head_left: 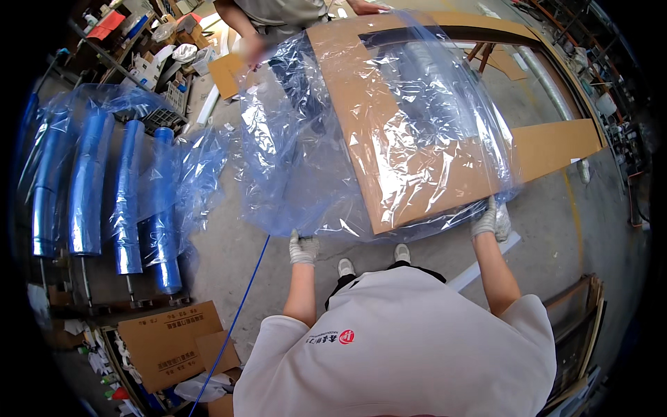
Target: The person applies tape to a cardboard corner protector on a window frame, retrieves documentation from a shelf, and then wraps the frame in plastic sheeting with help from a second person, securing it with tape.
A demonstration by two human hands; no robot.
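A sheet of clear bluish plastic film is drawn over the left part of a large flat panel covered with brown cardboard. My left hand, in a whitish work glove, pinches the film's near edge, left of the panel. At the panel's near side, my gloved right hand is closed on the film's edge; whether it also grips the panel under it is hidden. Across the panel stands another person, with one hand by the film's far left corner and the other at the panel's far edge.
Several blue film rolls lie on rods at the left. A blue cord runs along the floor. Cardboard boxes stand at lower left, cluttered shelves at upper left. Frames lean at lower right, near a white strip.
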